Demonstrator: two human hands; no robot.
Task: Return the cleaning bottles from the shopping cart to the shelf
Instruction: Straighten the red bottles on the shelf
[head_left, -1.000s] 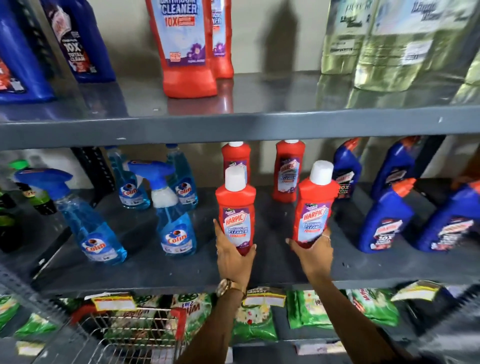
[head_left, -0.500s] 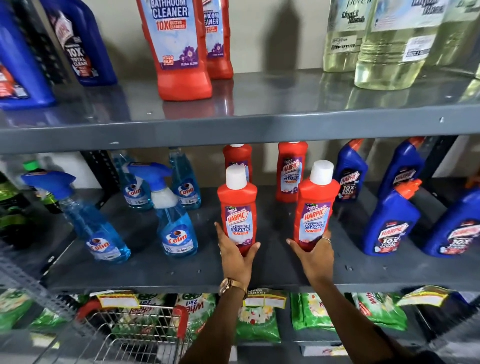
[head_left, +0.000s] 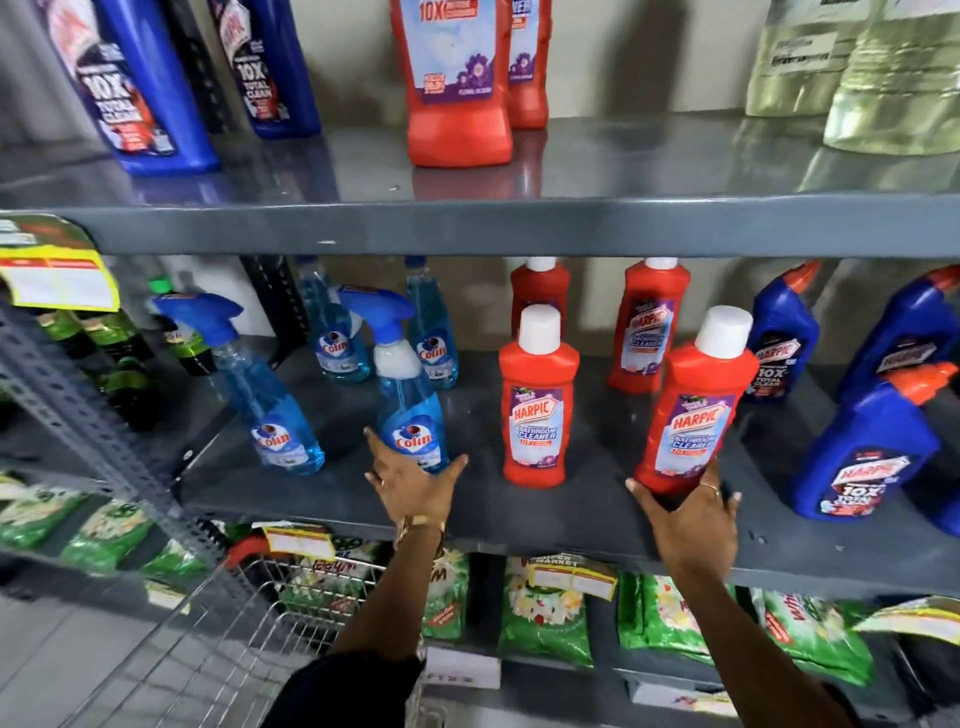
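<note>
Two red Harpic bathroom cleaner bottles with white caps are at the front of the grey middle shelf (head_left: 545, 525). The left red bottle (head_left: 537, 410) stands upright by itself. The right red bottle (head_left: 696, 410) leans to the right, and my right hand (head_left: 685, 514) grips its base. My left hand (head_left: 410, 483) is open with fingers spread, right at the base of a blue Colin spray bottle (head_left: 410, 421). The wire shopping cart (head_left: 244, 618) with its red handle sits below the shelf at lower left.
More Colin sprays (head_left: 270, 400) stand to the left, two red bottles (head_left: 649, 322) behind, and blue Harpic bottles (head_left: 862, 447) to the right. The upper shelf (head_left: 519, 223) carries big red, blue and clear bottles. Green packets (head_left: 545, 613) fill the shelf below.
My left hand has let go of the left red bottle and moved left to the Colin spray. The right hand still holds its bottle, now tilted more. The view came closer.
</note>
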